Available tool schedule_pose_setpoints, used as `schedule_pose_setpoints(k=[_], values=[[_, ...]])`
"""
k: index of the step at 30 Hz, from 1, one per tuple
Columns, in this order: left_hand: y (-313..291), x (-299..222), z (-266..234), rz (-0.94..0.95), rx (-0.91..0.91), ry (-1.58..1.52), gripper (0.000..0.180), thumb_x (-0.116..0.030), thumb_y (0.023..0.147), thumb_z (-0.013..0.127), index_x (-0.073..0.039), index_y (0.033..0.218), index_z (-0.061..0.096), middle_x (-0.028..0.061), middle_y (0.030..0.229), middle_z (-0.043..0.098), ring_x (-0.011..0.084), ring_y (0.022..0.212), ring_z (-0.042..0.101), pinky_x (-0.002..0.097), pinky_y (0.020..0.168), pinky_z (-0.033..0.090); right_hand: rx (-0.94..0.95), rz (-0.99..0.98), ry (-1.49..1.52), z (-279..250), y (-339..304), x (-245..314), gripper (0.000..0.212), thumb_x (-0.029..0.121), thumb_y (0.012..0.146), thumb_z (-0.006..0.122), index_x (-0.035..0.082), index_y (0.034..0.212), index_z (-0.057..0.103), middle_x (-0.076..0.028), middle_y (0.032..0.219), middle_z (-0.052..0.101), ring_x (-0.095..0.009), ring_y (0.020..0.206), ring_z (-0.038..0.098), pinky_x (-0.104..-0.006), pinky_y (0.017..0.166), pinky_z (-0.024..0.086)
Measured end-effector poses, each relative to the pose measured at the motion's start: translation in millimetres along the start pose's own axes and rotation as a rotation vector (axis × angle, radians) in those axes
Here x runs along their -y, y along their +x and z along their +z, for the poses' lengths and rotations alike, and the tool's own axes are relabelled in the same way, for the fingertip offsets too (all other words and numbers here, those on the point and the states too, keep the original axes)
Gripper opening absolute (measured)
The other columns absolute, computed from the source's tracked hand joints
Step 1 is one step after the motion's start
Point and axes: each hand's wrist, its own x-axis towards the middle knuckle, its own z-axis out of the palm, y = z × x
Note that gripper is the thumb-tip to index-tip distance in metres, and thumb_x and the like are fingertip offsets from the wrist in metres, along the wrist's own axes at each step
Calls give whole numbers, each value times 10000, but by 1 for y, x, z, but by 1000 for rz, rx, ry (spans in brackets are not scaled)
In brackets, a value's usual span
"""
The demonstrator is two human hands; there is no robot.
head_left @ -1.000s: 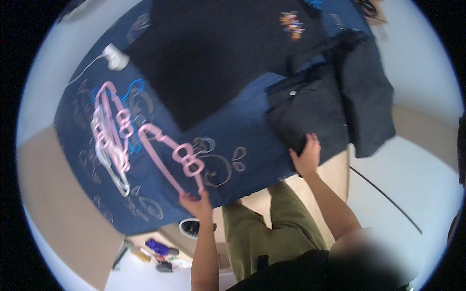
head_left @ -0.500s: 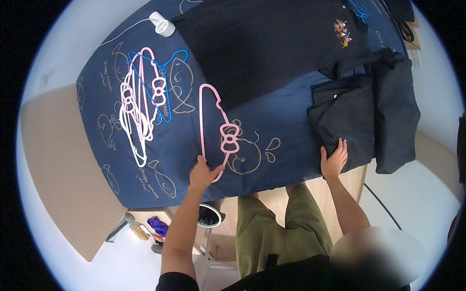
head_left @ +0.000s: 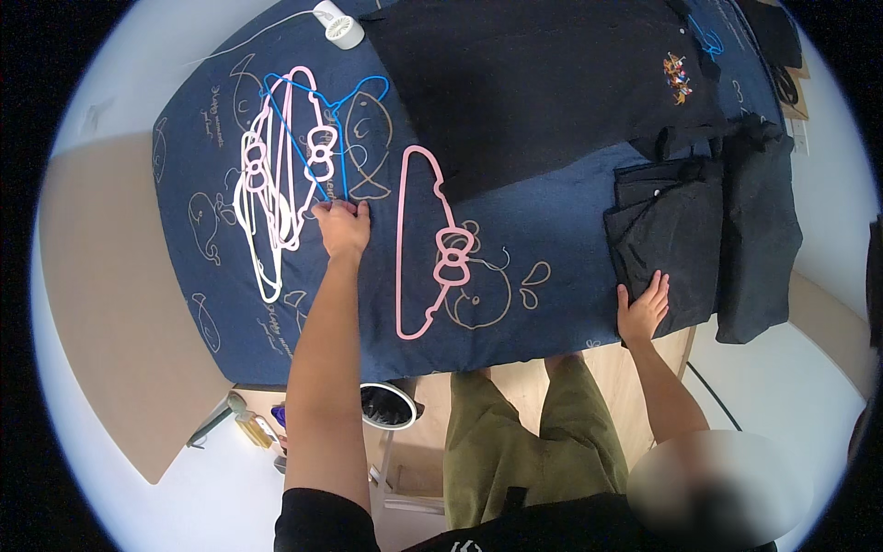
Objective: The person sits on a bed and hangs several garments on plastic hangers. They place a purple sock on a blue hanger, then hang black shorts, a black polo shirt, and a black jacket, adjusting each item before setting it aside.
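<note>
My left hand (head_left: 343,228) is at the near end of a blue clothes hanger (head_left: 343,152), its fingers closed around that corner. The blue hanger lies partly over a heap of pink and white hangers (head_left: 285,166). Just to the right, a single pink hanger with a bow shape (head_left: 401,248) lies flat on the dark blue patterned cloth (head_left: 543,230). My right hand (head_left: 644,311) rests flat, fingers outstretched, on a folded black garment (head_left: 671,230).
A large black garment (head_left: 533,83) with a colourful print is spread across the back. Another black garment (head_left: 756,239) lies at the right edge. A small white device with a cord (head_left: 340,28) stands at the back left. Below the bed edge is a bin (head_left: 387,407).
My left hand has let go of the single pink hanger and moved up and left to the blue hanger. My right hand stays on the folded garment. The whole view has shifted slightly.
</note>
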Motion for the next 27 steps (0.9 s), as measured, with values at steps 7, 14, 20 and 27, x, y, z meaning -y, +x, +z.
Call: schedule_pose_setpoints(k=[7, 14, 20, 27], values=[[-3, 41, 4, 402, -209, -124, 375, -354, 906, 757, -21, 1003, 615, 182, 1028, 641, 343, 950, 651, 423, 857, 527, -4, 4, -31, 1, -1, -1, 934, 564, 964, 580, 50, 1614, 150, -202, 1673, 168, -411, 1520, 207, -618, 1197, 187], [2, 102, -18, 456, -480, -92, 274, -286, 973, 676, -15, 1009, 667, 131, 750, 696, 277, 629, 627, 399, 668, 511, 17, 7, -50, 4, -1, 1, 955, 568, 957, 587, 58, 1619, 124, -205, 1681, 140, -414, 1532, 180, -635, 1198, 186], [34, 214, -55, -596, -215, 138, 1070, -565, 713, 846, -16, 1511, 391, 258, 1384, 566, 395, 1304, 540, 455, 1111, 427, -35, -18, -88, 9, 0, 3, 953, 573, 961, 578, 55, 1620, 123, -199, 1681, 145, -413, 1531, 187, -649, 1187, 213], [20, 241, -47, -482, -1, 110, 1186, -567, 584, 948, -9, 1486, 417, 269, 1435, 489, 422, 1359, 468, 463, 1128, 422, -23, 38, -168, 11, 1, -5, 947, 603, 974, 542, 84, 1631, 97, -182, 1686, 141, -395, 1537, 190, -642, 1187, 231]])
